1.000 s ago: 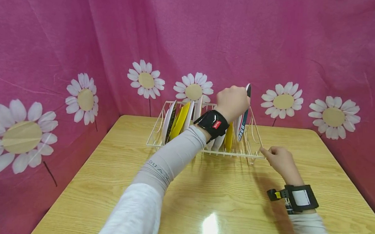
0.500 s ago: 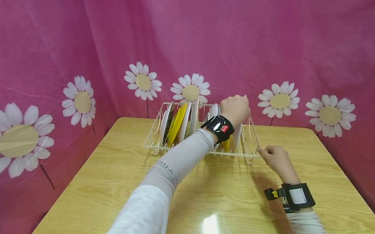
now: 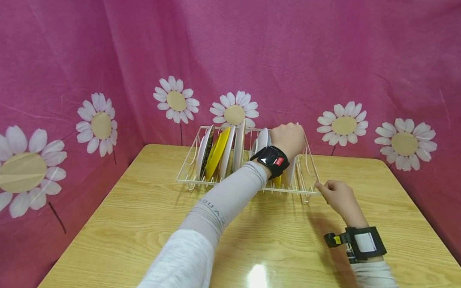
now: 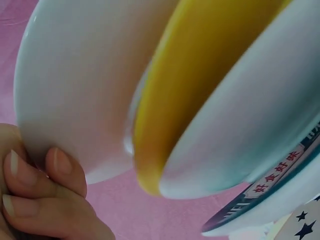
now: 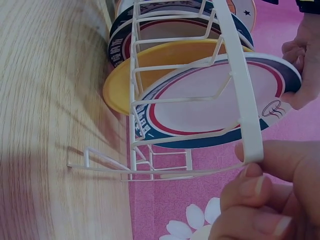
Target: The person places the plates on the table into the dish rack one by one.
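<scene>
In the head view my left hand (image 3: 289, 140) reaches over the right part of a white wire dish rack (image 3: 303, 192). The right wrist view shows that hand pinching the upper rim of a white plate (image 5: 200, 115) with a navy and red border, standing on edge in the rack. From the left wrist view, my fingers curl at the rim of this plate's pale back (image 4: 75, 85), beside a yellow plate (image 4: 180, 75). My right hand (image 3: 341, 200) pinches the rack's near right corner between thumb and fingers. The left hand and wrist strap hide some of the plates in the head view.
Several plates stand on edge in the rack, including another yellow plate (image 3: 217, 154) at the left and a white one (image 3: 227, 156) next to it. The rack stands toward the back of a wooden table (image 3: 273, 232), before a pink flowered curtain (image 3: 288, 56).
My left hand has lowered the bordered plate from above the rack into its right part. My right hand keeps its grip on the rack's corner. The view has shifted slightly.
</scene>
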`<state>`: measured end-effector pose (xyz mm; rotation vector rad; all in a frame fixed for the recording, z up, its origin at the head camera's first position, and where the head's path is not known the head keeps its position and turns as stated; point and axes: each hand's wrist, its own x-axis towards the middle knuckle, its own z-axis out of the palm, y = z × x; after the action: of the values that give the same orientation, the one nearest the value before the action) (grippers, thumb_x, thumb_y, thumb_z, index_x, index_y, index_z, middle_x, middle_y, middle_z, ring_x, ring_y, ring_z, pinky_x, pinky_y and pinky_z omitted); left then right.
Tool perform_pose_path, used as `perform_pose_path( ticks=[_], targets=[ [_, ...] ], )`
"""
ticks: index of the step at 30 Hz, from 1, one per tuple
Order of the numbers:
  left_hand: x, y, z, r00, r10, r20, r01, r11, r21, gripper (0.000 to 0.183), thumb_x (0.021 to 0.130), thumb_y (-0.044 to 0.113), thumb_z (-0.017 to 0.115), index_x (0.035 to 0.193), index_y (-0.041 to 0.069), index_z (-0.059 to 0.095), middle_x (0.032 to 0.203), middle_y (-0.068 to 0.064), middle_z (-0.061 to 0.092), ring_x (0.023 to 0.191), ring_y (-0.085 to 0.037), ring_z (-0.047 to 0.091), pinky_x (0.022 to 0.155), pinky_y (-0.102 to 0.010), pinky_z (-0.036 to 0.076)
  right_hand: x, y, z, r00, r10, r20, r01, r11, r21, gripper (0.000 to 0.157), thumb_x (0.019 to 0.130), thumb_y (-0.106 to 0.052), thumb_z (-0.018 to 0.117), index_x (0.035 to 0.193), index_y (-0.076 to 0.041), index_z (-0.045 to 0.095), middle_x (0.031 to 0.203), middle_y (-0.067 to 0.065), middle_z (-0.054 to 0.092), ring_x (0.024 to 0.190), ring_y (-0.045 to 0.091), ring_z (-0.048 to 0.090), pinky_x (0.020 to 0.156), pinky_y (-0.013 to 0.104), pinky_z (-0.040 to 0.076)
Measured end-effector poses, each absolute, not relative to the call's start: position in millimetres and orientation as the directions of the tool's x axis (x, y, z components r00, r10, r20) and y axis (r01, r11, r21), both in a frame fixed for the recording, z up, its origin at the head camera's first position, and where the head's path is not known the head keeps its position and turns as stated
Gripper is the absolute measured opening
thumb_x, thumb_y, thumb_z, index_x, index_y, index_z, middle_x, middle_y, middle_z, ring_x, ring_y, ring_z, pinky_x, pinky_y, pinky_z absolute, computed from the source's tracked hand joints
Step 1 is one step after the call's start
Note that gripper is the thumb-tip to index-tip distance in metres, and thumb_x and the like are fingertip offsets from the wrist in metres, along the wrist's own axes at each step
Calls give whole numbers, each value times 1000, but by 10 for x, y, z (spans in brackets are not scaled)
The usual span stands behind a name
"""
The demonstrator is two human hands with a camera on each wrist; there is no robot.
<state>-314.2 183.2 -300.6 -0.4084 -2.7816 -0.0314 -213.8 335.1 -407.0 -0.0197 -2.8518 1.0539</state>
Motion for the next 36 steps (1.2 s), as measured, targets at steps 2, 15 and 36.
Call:
perform_pose_path(
  ticks=[2,15,36],
  targets=[
    [-3152,1838,-3026,-912,264,314,272,962,-18,26,96,38,49,102,31,73,104,10,72,87,-13,69,66,-36,50,-2136,3346,-4079,-994,49,94,-24,758,-652,49,100,-42,49,67,-6,50,57,0,44,53,18,38,51,31,31],
    [-3171,1831,-3215,-919,238,313,242,970,-27,31,100,32,43,100,28,74,102,7,73,83,-8,67,61,-33,47,-2144,3298,-4108,-994,50,96,-25,753,-658,47,101,-38,49,67,-5,49,57,1,44,53,18,38,51,30,31],
    [-3071,1740,-3276,-918,286,274,302,953,15,31,98,43,48,94,25,73,94,6,74,79,-14,68,56,-34,51,-2151,3347,-4086,-996,46,81,-18,763,-647,50,101,-43,47,71,-3,52,58,1,46,55,18,39,50,30,31]
  ],
)
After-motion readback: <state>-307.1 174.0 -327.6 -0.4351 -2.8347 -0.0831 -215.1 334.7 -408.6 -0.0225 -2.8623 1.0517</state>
